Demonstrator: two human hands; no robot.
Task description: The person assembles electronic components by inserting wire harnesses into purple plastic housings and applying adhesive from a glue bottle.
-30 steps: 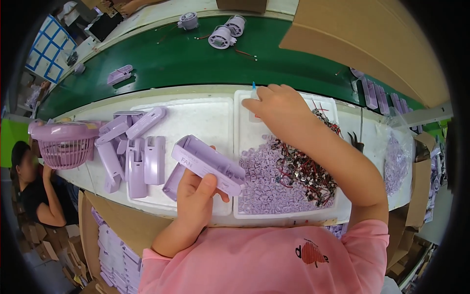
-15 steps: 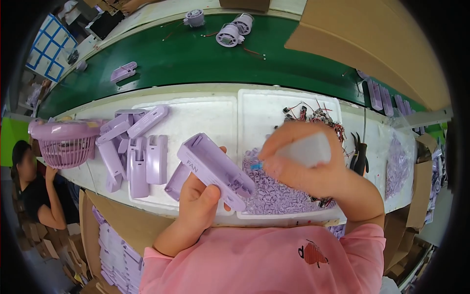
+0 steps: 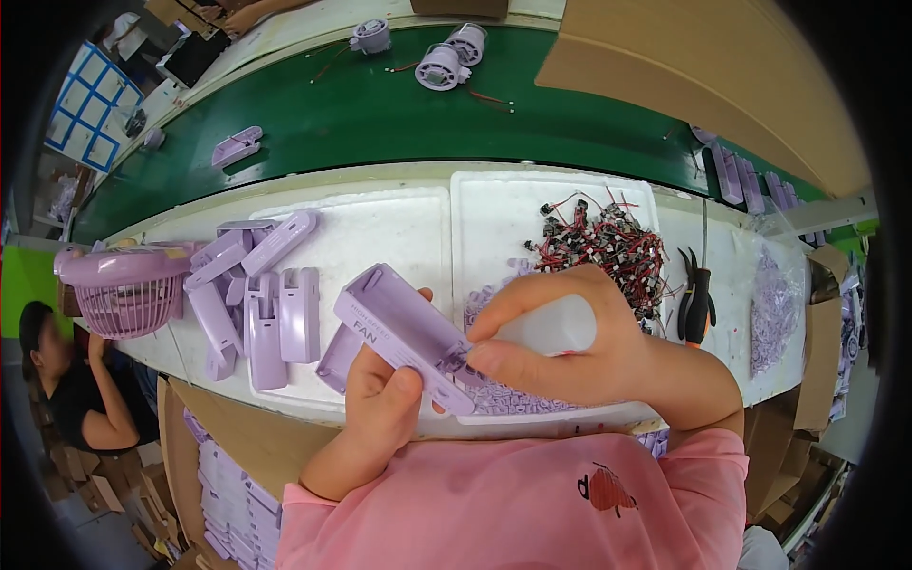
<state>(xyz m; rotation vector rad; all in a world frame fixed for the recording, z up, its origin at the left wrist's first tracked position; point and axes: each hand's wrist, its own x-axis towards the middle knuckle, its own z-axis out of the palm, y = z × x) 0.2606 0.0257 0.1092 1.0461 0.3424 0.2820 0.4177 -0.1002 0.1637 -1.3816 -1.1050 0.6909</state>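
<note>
Left grip (image 3: pixel 382 391) pinches 1 lilac casing (image 3: pixel 404 328), right grip (image 3: pixel 597 365) (curled) 1 white bottle (image 3: pixel 559 325).

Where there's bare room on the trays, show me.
Left tray: upper right, between casing pile and right tray. Right tray: upper left, beside the wires. Crowded: right tray's lower part, small clips beneath the right hand.

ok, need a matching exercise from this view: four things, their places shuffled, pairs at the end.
1. White bottle
2. Pliers
3. Basket
4. Wires

A. Left of the loose purple cases
B. Heaped in a white tray
C. In the right hand
D. Beside that tray, on its right

Pairs: 1-C, 2-D, 3-A, 4-B
</note>
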